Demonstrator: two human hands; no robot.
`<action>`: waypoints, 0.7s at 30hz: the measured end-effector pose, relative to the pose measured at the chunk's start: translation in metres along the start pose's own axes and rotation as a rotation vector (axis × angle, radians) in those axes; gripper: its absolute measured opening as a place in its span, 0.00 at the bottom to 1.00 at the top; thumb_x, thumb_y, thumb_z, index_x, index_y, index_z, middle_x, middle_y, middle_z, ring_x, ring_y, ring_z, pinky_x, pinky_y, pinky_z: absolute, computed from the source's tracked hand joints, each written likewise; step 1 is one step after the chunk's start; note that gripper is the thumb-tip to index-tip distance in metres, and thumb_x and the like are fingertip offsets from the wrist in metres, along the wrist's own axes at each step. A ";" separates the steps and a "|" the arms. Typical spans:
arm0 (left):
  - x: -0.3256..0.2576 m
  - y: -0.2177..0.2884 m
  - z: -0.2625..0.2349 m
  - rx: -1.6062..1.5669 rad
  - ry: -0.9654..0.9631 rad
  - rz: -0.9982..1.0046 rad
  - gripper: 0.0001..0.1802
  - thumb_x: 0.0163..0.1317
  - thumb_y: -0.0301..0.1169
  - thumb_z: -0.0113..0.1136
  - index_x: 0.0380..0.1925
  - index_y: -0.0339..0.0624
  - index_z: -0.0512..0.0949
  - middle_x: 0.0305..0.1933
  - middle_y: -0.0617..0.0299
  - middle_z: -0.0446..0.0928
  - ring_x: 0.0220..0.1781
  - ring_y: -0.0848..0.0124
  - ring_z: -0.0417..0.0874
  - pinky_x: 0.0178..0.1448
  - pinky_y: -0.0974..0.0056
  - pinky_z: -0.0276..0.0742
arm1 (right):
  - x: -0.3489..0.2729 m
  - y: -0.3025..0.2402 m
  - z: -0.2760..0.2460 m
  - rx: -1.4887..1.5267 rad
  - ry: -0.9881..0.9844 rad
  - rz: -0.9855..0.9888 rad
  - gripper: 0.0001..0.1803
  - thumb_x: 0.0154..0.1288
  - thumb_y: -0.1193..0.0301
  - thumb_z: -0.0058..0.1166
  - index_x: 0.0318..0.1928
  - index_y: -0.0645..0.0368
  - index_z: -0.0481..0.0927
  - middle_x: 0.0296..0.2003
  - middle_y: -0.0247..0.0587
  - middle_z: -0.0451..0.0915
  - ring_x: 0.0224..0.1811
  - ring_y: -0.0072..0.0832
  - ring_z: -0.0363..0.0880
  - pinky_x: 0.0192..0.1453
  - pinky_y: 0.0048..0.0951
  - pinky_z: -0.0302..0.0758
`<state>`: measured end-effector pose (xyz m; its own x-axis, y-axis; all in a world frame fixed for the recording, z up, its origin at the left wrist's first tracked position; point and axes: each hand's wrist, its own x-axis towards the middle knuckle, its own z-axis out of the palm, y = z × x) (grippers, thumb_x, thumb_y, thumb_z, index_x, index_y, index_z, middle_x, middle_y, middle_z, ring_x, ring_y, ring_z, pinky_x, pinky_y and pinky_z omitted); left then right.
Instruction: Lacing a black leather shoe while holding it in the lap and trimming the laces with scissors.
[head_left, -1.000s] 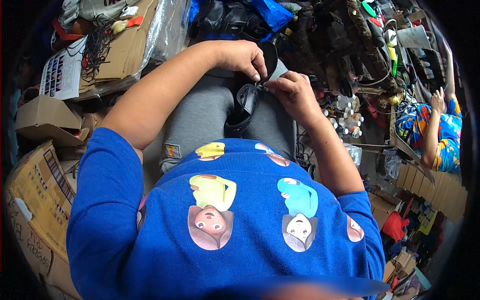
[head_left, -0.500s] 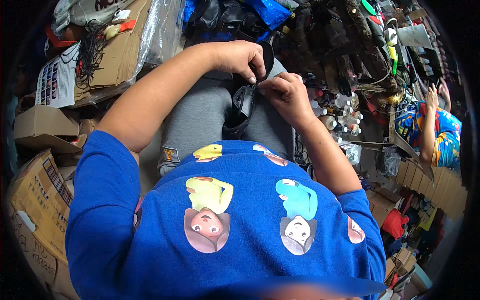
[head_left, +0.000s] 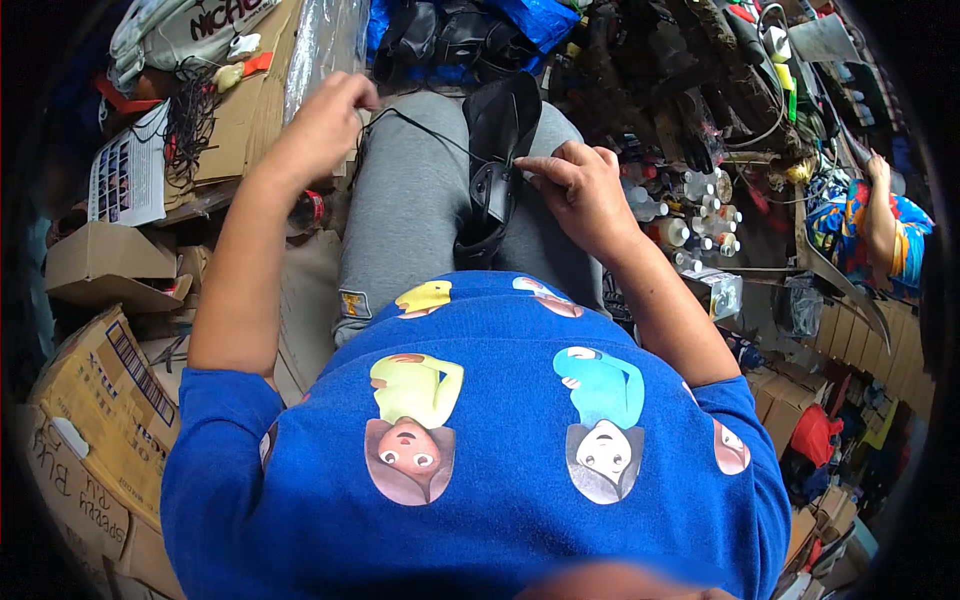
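Note:
A black shoe [head_left: 490,195] lies across my lap between my thighs, its sole end pointing away from me. From its middle a thin black thread [head_left: 430,130] runs up and left to my left hand [head_left: 330,125]. That hand is closed on the thread, out beyond my left thigh. My right hand [head_left: 585,190] is at the shoe's right edge, fingers curled, with thumb and index pressed together at the spot where the thread leaves the shoe. Whatever sits between those fingertips is too small to make out.
Black shoes [head_left: 460,35] lie on a blue bag [head_left: 540,25] at the far side. Several small bottles [head_left: 700,215] stand to the right. Cardboard boxes [head_left: 110,260] and black cords [head_left: 190,125] are on the left. Another person [head_left: 870,225] sits at the far right.
My left hand has moved away from the shoe to the left, drawing the thread out taut. My right hand stays by the shoe's edge.

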<state>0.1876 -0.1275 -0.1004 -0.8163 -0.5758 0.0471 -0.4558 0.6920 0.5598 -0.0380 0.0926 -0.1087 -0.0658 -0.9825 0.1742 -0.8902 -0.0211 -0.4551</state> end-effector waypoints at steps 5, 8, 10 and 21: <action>-0.034 0.045 0.024 -0.133 0.095 0.081 0.13 0.52 0.17 0.54 0.38 0.40 0.78 0.39 0.54 0.72 0.44 0.57 0.76 0.50 0.62 0.71 | -0.011 -0.011 0.000 -0.159 0.028 0.027 0.15 0.57 0.74 0.56 0.45 0.43 0.83 0.27 0.31 0.71 0.35 0.30 0.72 0.49 0.37 0.61; -0.041 0.063 0.041 0.027 0.086 0.154 0.06 0.50 0.26 0.62 0.30 0.46 0.82 0.31 0.63 0.75 0.42 0.64 0.76 0.51 0.59 0.66 | -0.017 -0.015 0.001 -0.201 0.046 0.008 0.16 0.57 0.73 0.56 0.46 0.42 0.83 0.28 0.32 0.71 0.36 0.30 0.72 0.51 0.37 0.61; -0.035 0.068 0.050 0.124 0.163 0.184 0.06 0.50 0.27 0.62 0.30 0.47 0.82 0.31 0.64 0.74 0.41 0.65 0.76 0.51 0.59 0.64 | -0.017 -0.012 0.001 -0.170 0.019 0.035 0.16 0.56 0.73 0.55 0.45 0.40 0.83 0.28 0.31 0.72 0.38 0.30 0.72 0.51 0.39 0.60; -0.012 0.053 0.070 0.020 0.080 0.243 0.11 0.50 0.30 0.64 0.33 0.62 0.85 0.28 0.71 0.70 0.44 0.71 0.70 0.51 0.61 0.57 | 0.005 0.029 -0.009 0.032 -0.196 0.066 0.23 0.51 0.77 0.53 0.43 0.30 0.84 0.30 0.25 0.74 0.43 0.29 0.68 0.52 0.36 0.58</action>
<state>0.1480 -0.0534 -0.1290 -0.8725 -0.4232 0.2443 -0.2569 0.8225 0.5075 -0.0678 0.0884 -0.1130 -0.0319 -0.9991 -0.0286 -0.8718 0.0418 -0.4881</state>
